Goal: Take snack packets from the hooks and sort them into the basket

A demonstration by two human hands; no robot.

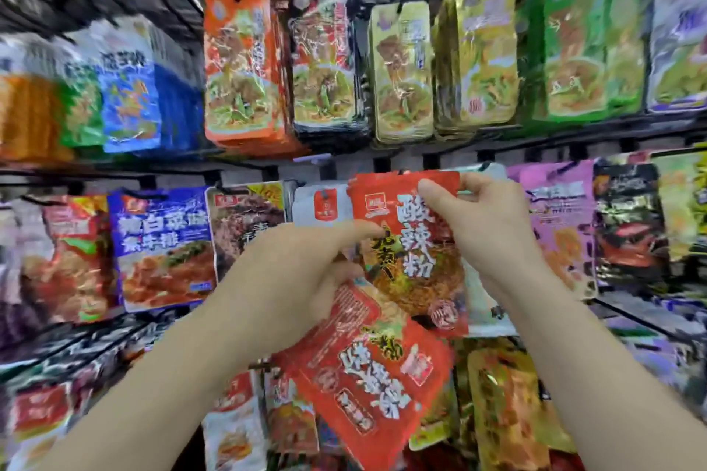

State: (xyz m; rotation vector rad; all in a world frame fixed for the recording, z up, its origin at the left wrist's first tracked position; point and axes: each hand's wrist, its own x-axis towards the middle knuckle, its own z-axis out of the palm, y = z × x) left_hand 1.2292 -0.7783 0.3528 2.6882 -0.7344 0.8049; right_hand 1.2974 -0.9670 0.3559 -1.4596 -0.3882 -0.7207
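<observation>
Right hand [486, 233] pinches the top right corner of an upright red packet [413, 252], thumb in front, just under the black rail [431, 160]; I cannot tell whether it hangs on a hook. Left hand [302, 279] grips a second red packet [375, 386], tilted and lower, with the forefinger stretched out to touch the upright one's left edge. A blue packet [164, 249] hangs left of them, a purple packet [558, 226] right.
</observation>
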